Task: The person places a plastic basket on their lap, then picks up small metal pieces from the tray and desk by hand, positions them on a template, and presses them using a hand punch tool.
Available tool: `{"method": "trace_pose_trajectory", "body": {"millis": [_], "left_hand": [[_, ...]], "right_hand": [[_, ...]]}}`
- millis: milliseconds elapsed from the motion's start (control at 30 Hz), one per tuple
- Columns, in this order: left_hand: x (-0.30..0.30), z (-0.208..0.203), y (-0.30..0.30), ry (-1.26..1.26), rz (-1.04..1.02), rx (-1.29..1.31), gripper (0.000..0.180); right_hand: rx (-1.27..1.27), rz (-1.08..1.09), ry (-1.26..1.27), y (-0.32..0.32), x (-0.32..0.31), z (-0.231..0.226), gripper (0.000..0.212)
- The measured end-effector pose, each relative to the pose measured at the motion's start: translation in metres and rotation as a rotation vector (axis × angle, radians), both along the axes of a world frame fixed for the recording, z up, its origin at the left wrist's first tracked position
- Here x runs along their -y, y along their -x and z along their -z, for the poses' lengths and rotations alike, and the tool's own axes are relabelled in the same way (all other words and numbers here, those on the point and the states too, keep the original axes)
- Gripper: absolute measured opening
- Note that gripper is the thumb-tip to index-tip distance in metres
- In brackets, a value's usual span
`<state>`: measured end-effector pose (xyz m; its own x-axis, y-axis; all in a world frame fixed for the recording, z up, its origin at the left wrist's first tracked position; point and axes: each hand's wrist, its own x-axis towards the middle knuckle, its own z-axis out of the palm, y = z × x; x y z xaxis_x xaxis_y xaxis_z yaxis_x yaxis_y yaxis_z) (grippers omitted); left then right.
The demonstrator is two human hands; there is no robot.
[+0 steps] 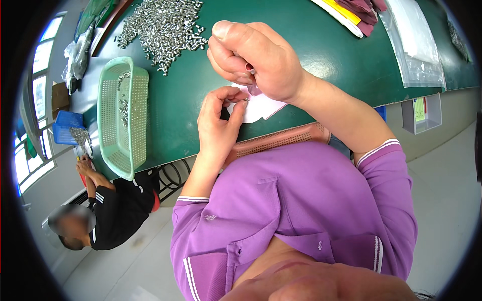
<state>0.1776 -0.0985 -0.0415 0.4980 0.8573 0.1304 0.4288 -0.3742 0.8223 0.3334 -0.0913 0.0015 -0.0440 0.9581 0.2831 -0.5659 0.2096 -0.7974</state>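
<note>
Purple shirt (321, 200) nearest, filling the lower middle; desk (175, 113) beyond. Left hand (218, 120): thumb and index fingers pinching a small metal piece (246, 100), which sits over the white-and-pink sheet (263, 107) near the desk's front edge. Right hand (266, 60) is raised just above, fingers curled into a fist; a small reddish piece (249, 66) peeks out, rest of what it holds hidden. Main risk: metal piece slips, since it's tiny and only the tips grip it; could bounce off the sheet and drop into the salmon basket (281, 142) below the edge, or to the floor. Fist is close to the left fingertips, so a careless downward move could knock the piece loose or pinch skin. Sheet looks loose, might slide if a wrist drags it. Metal pile (163, 32) has no rim, so a knock would scatter it. Green basket (138, 115) sits at the desk edge; an elbow bump could tip it.
</note>
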Motion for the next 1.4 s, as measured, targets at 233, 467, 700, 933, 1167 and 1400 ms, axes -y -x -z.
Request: {"method": "trace_pose_trajectory", "body": {"millis": [233, 467, 700, 933, 1167, 1400], "left_hand": [[-0.002, -0.006, -0.002, -0.024, -0.010, -0.114, 0.027], [-0.008, -0.008, 0.001, -0.246, 0.119, -0.168, 0.013], [-0.008, -0.015, -0.003, -0.367, 0.189, -0.232, 0.013], [-0.008, -0.012, -0.002, -0.354, 0.168, -0.233, 0.013], [-0.008, -0.011, -0.003, -0.357, 0.169, -0.219, 0.013], [-0.009, -0.010, -0.003, -0.363, 0.160, -0.171, 0.013]], "right_hand": [[-0.001, -0.057, 0.038, 0.001, 0.000, 0.002, 0.044], [-0.019, -0.090, 0.032, 0.004, 0.000, 0.001, 0.043], [-0.019, -0.084, 0.021, 0.005, 0.000, 0.002, 0.043], [-0.014, -0.132, 0.013, 0.005, 0.001, 0.002, 0.043], [-0.003, -0.117, 0.006, 0.005, 0.003, 0.002, 0.043], [-0.004, -0.073, -0.006, 0.011, 0.003, 0.006, 0.042]]}}
